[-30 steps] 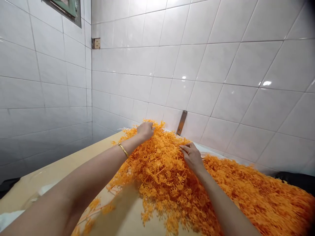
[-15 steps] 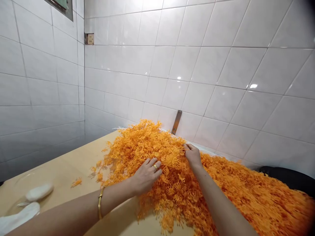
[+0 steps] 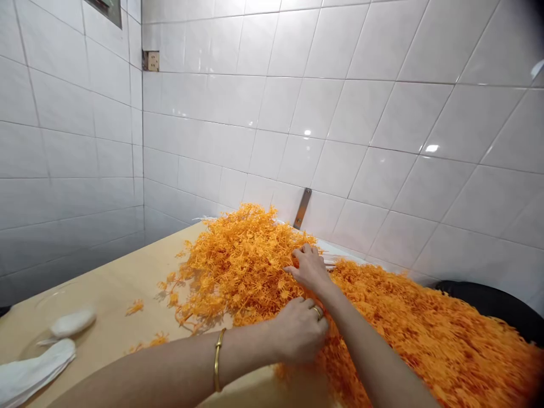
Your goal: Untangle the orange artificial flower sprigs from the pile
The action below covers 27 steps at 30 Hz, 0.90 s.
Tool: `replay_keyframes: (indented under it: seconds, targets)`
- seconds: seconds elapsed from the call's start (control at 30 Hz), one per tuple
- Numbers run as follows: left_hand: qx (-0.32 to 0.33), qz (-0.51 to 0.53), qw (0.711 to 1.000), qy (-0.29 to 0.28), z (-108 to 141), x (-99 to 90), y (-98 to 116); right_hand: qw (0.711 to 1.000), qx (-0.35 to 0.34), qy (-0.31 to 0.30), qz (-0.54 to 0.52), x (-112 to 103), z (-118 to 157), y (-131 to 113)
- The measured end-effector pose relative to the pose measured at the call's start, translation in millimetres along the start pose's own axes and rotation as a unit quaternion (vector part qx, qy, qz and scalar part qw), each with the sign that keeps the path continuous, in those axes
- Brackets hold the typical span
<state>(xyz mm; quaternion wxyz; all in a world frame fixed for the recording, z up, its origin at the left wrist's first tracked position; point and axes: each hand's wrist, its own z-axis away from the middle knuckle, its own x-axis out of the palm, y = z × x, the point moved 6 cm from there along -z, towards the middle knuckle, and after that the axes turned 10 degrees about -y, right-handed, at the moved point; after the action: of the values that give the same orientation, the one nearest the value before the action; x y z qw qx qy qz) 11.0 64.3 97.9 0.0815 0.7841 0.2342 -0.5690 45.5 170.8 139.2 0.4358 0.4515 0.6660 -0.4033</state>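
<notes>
A heap of spiky orange plastic flower pieces [image 3: 250, 255] rises on the tan tabletop [image 3: 140, 272]. My left hand [image 3: 301, 331], with a gold ring and a gold bangle at its wrist, is low at the heap's near right side. Its fingers curl inward among the pieces, and their tips are hidden. Just above and beyond it, my right hand [image 3: 312, 269] rests against the heap's right flank. The thumb and fingers of that hand are apart and bent over the pieces, with nothing visible gripped between them.
A larger orange mass [image 3: 425, 328] spreads to the right, beside a black rounded object [image 3: 488, 300]. White items [image 3: 40, 365] lie at the left near a clear round object. Loose orange pieces [image 3: 135, 307] are scattered there. A metal bracket [image 3: 302, 208] is fixed to the tiled wall [image 3: 331, 113].
My left hand has moved right and closed its fingers, passing below my right hand. My right hand has shifted slightly left and spread its fingers. More loose pieces show near my left forearm.
</notes>
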Motion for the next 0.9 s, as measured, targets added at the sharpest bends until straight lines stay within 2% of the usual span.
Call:
replay_keyframes:
  seconds: [0.07,0.13,0.2,0.27,0.37,0.43,0.53,0.63,0.7,0.83,0.9]
  targets:
    - [-0.035,0.052,0.996,0.061,4.6,-14.9,-15.0,1.000,0.014,-0.001,0.010,4.1,2.1,1.1]
    - [-0.111,0.080,0.981,0.140,14.8,-34.3,-42.0,1.000,0.017,-0.002,-0.017,6.2,3.9,3.0]
    - [-0.195,0.055,0.965,0.167,26.3,-44.9,-70.2,0.999,0.015,0.000,-0.041,7.1,7.3,5.0]
    - [-0.234,-0.003,0.966,0.112,33.7,-40.2,-91.2,0.998,0.014,0.004,-0.063,7.5,13.9,8.8]
    - [-0.238,-0.085,0.967,-0.006,43.8,-17.4,-112.0,0.988,0.018,0.037,-0.146,4.1,28.9,23.7]
    - [-0.246,-0.115,0.962,-0.040,50.0,-7.1,-123.2,0.977,0.027,0.066,-0.201,-1.9,38.6,40.8]
    - [-0.267,-0.121,0.954,-0.058,51.7,-5.8,-135.4,0.968,0.063,0.096,-0.224,-16.6,48.6,71.3]
    - [-0.287,-0.097,0.950,-0.077,46.0,-13.6,-136.5,0.962,0.095,0.118,-0.228,-31.5,55.2,92.1]
    - [-0.286,-0.089,0.952,-0.058,41.7,-22.3,-127.3,0.964,0.092,0.115,-0.221,-34.9,58.1,93.0]
    - [-0.243,-0.085,0.966,0.025,38.6,-30.8,-94.1,0.974,0.051,0.097,-0.199,-32.8,61.3,68.7]
    - [-0.201,-0.070,0.977,0.019,37.3,-21.2,-77.1,0.974,0.023,0.138,-0.181,-40.1,61.5,48.0]
